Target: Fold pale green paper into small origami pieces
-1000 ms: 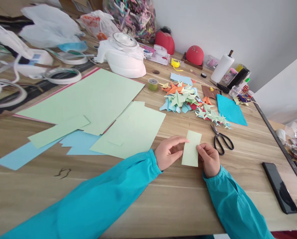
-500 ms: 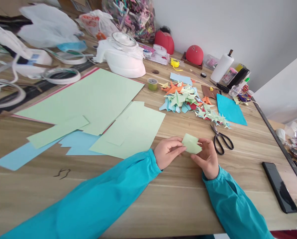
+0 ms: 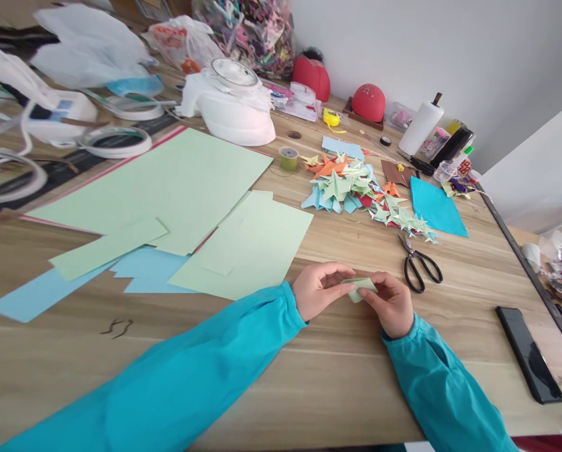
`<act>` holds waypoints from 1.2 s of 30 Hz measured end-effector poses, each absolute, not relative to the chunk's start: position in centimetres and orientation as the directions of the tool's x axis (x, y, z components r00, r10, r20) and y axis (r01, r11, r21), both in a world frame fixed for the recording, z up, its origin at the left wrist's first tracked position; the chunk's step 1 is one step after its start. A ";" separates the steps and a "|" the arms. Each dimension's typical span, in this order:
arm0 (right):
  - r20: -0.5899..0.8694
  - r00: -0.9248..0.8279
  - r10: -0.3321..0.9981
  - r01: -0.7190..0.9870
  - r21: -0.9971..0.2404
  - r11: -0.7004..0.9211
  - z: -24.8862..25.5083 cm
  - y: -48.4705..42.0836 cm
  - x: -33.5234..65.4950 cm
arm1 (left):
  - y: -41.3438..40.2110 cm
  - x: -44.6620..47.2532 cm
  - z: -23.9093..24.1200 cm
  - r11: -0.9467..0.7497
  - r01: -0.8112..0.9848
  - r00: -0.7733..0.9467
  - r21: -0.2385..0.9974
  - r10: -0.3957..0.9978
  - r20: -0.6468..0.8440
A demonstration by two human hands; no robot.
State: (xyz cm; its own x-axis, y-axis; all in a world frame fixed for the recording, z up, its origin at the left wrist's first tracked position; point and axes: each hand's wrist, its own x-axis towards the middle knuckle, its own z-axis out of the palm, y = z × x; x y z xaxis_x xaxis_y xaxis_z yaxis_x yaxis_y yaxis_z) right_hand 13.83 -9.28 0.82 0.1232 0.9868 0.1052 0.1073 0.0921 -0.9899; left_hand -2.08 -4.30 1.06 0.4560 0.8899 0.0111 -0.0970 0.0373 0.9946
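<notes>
Between my two hands is a small piece of pale green paper (image 3: 360, 290), folded over, with its fold line along the top. My left hand (image 3: 319, 290) pinches its left end between thumb and fingers. At the other end, my right hand (image 3: 391, 304) is closed on the paper, its thumb pressed on the near face. Just beyond my right hand lies a pair of black-handled scissors (image 3: 419, 263). Farther back sits a heap of folded paper shapes (image 3: 341, 182) in green, blue, orange and red.
Large green paper sheets (image 3: 167, 182) and blue strips (image 3: 45, 295) cover the left of the table. A phone (image 3: 530, 355) lies at the right. Behind are a thread spool (image 3: 289, 159), a yellow tape measure (image 3: 331, 118), a turquoise sheet (image 3: 437, 207) and a white bundle (image 3: 236, 116).
The green paper has gone from lying more open and raised to folded over and lower. My right thumb and fingers have closed in on it, nearer my left hand.
</notes>
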 end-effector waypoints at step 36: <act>0.108 0.122 0.987 0.148 -0.985 0.089 0.8 -9.5 13.9 | -4.3 -2.1 0.2 -0.417 0.017 0.464 0.909 0.808 0.362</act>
State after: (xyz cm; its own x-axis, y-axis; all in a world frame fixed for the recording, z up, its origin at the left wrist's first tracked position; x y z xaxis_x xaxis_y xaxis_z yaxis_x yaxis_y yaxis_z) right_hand 13.91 -9.51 0.80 0.1217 0.9867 0.1075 0.1485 0.0890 -0.9849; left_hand -2.11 -4.29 0.16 0.4638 0.8085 0.3623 0.0169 -0.4169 0.9088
